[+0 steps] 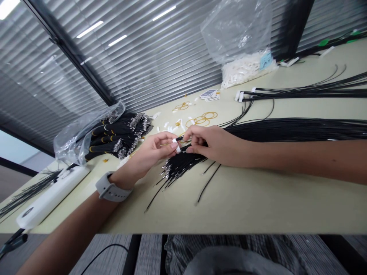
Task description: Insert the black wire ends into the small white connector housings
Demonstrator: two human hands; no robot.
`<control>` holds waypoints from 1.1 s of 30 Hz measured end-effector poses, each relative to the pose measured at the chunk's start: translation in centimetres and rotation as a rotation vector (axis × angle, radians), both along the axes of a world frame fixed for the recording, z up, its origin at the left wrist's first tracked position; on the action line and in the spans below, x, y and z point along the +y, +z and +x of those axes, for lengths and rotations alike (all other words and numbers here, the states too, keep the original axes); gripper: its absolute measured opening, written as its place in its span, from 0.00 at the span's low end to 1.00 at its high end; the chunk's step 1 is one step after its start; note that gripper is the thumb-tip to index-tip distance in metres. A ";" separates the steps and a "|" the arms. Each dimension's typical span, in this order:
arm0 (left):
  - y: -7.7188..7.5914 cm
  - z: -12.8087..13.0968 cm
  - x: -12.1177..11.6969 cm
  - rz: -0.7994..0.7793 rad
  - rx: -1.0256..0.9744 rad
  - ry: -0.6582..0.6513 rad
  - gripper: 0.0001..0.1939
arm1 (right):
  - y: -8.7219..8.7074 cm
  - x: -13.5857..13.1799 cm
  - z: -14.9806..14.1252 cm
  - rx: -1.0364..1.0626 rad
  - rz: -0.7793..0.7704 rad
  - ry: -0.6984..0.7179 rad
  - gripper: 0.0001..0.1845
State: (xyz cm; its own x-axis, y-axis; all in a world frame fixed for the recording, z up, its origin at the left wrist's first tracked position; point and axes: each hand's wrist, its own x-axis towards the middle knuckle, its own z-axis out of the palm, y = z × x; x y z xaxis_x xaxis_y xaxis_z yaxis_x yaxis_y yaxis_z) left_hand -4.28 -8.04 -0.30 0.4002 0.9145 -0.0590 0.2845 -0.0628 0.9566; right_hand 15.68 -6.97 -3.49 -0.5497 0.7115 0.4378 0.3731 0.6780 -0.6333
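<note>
My left hand (153,151) pinches a small white connector (176,145) between thumb and fingers; a pale watch (110,189) is on its wrist. My right hand (213,143) meets it from the right, fingers pinched on a thin black wire (183,138) at the connector. Both hands hover over a fanned pile of black wires (183,164) with bare metal tips, lying on the pale table (243,198). The pile runs off to the right as a thick black bundle (301,130).
A clear bag of bundled black wires (114,133) lies at the left, a white power strip (51,196) beyond it. Yellow rubber bands (202,119) and loose white connectors lie behind the hands. A bag of white connectors (246,67) and finished wires (301,91) sit far right.
</note>
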 end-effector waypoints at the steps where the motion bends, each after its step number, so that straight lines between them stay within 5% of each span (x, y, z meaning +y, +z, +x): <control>1: 0.0 0.1 -0.1 -0.009 0.004 0.001 0.10 | 0.0 0.0 0.0 0.018 -0.010 0.015 0.09; 33: 0.0 0.6 -0.4 -0.007 0.016 0.022 0.13 | 0.3 -0.2 -0.1 0.015 -0.070 0.066 0.16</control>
